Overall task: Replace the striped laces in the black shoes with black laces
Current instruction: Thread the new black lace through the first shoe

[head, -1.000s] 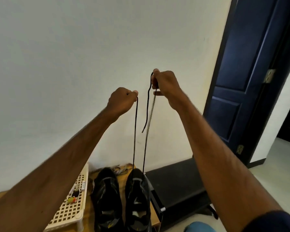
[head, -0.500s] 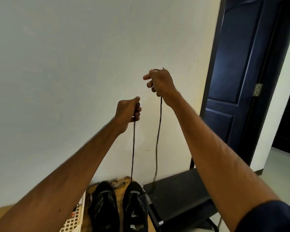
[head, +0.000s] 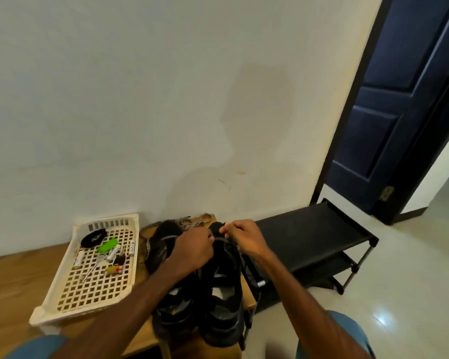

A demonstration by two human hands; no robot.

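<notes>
Now dropped from overhead onto the black shoe (head: 224, 281) beside the shoe rack (head: 309, 234): right hand (head: 241, 239) pinches the black lace (head: 222, 226), left hand (head: 192, 246) is curled, its hold hidden. Lacing probably resumes.

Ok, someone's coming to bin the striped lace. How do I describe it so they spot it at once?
Find the wooden table against the white wall, left of the black shoe rack. At its wall edge, between the cream lattice tray and the black shoes, lies the striped lace: the only black-and-white banded cord there.
</notes>
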